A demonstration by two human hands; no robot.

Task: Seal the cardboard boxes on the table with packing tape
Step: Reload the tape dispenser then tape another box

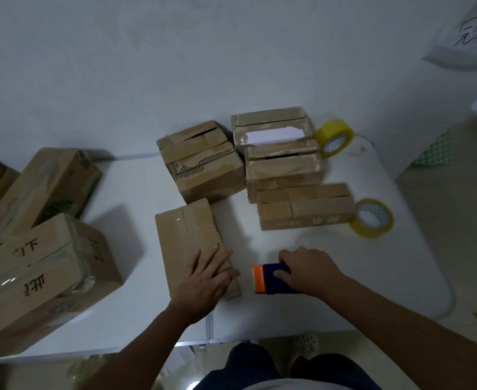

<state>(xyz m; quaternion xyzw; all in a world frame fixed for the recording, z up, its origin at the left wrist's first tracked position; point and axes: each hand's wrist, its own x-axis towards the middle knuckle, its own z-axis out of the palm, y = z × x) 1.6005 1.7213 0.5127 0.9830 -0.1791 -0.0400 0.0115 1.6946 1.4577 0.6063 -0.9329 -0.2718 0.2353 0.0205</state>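
Note:
A small cardboard box (186, 235) lies near the table's front, with clear tape along its top seam. My left hand (206, 280) rests flat on its near end, fingers spread. Just to the right, my right hand (307, 270) grips a blue tape dispenser with an orange end (265, 278) that sits on the white table (330, 299). Behind stand several more small boxes: one with torn flaps (203, 161), one with a white label (271, 128), one with a split top (283, 168) and a flatter one (304, 206).
Two yellow tape rolls lie at the right, one at the back (334, 137) and one nearer (372, 218). Two large printed cartons (34, 274) (49, 187) crowd the left side. A wall runs behind; the table's rounded right edge drops to the floor.

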